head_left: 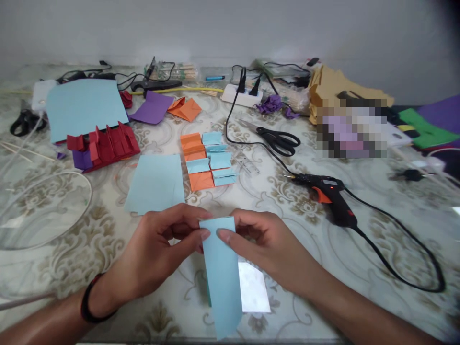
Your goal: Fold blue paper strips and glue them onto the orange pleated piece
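Near the table's front edge, a folded strip of light blue paper (222, 278) hangs between my hands, its long end toward me. My left hand (176, 244) pinches the top left corner, thumb in front and fingers behind. At the top right corner my right hand (255, 235) grips the same paper, its thumb pressed on the front face. Just beyond lie flat light blue sheets (156, 182). Beside them rest folded orange pieces (201, 180) and folded light blue pieces (220, 160), set in two columns.
A glue gun (328, 191) with a lit red light lies at right, its cord looping forward. Black-handled scissors (276, 139) lie behind it. Folded red paper (113, 146) and a large blue sheet (86, 105) are at left. A white power strip (242, 96) stands at the back.
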`<state>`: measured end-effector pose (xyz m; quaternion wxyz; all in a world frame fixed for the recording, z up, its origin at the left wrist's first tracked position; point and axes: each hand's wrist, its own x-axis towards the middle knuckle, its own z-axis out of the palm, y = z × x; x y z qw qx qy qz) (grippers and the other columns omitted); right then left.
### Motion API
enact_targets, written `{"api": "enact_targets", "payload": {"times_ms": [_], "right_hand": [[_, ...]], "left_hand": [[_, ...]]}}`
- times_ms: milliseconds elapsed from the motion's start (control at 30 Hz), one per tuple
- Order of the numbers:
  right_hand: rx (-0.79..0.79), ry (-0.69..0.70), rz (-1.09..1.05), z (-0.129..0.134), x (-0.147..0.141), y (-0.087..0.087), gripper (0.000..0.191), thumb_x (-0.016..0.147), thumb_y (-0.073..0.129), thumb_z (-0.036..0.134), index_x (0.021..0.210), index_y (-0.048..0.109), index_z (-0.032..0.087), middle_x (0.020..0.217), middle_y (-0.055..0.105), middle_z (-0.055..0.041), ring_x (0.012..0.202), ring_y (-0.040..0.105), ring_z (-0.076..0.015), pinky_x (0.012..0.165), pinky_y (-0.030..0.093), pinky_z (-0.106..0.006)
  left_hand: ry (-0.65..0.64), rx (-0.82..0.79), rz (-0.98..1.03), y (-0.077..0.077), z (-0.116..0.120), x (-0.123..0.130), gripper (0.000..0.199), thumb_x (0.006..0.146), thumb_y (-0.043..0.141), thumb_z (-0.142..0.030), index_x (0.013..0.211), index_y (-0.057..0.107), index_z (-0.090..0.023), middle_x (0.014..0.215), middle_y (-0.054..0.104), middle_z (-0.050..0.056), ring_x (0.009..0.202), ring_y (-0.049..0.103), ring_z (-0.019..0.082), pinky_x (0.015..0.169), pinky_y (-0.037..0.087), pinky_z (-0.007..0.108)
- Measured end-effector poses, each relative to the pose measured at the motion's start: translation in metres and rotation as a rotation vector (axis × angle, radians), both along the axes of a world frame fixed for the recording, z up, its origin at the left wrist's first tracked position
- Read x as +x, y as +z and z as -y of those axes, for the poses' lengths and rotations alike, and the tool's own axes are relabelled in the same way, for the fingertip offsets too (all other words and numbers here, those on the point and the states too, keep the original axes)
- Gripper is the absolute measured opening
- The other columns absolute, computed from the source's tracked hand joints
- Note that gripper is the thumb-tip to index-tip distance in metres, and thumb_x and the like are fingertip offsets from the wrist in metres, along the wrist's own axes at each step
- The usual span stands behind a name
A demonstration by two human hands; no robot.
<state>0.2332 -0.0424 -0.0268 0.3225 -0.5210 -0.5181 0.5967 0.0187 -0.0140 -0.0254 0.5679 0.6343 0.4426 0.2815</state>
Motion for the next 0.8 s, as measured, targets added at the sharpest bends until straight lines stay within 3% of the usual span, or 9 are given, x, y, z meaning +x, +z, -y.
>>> {"api": "enact_targets", "payload": {"times_ms": [233,367,600,800], "right_hand": [[-0.052,-0.013,-0.093,-0.0024,0.0019,-0.0029,0.038,0.094,0.069,0.046,0.071,0.056,0.018,0.063,0.041,0.0054,0.058,0.035,-0.0096,0.051,0.027,-0.024],[-0.037,-0.028,-0.096,-0.0026,0.0021,-0.0043,0.042,0.095,0.068,0.044,0.067,0.051,0.019,0.062,0.036,0.0063,0.057,0.030,-0.0089,0.049,0.023,-0.024],[-0.005,-0.065,-0.054,-0.0032,0.0025,-0.0012,0.041,0.095,0.065,0.050,0.069,0.058,0.018,0.066,0.054,0.0016,0.060,0.044,-0.0115,0.054,0.033,-0.026],[-0.069,-0.030,-0.170,-0.0064,0.0019,-0.0030,0.034,0.089,0.075,0.047,0.073,0.065,0.019,0.065,0.056,0.0036,0.059,0.044,-0.0099,0.055,0.035,-0.024]], "left_hand": [[0.004,0.060,-0.068,0.0029,-0.0011,0.0005,0.019,0.092,0.073,-0.029,0.110,0.080,-0.028,0.079,0.080,-0.002,0.070,0.075,0.014,0.062,0.058,0.019],[0.001,0.059,-0.083,0.0039,-0.0013,0.0001,0.019,0.092,0.073,-0.030,0.109,0.080,-0.028,0.077,0.080,-0.002,0.069,0.075,0.015,0.063,0.059,0.020],[-0.011,0.041,-0.054,0.0003,-0.0011,-0.0008,0.021,0.093,0.073,-0.033,0.112,0.080,-0.027,0.077,0.079,0.000,0.069,0.075,0.016,0.063,0.061,0.022],[0.054,0.080,-0.053,-0.0007,-0.0029,-0.0014,0.018,0.092,0.073,-0.027,0.108,0.079,-0.029,0.076,0.078,-0.003,0.068,0.075,0.013,0.064,0.061,0.020]]}}
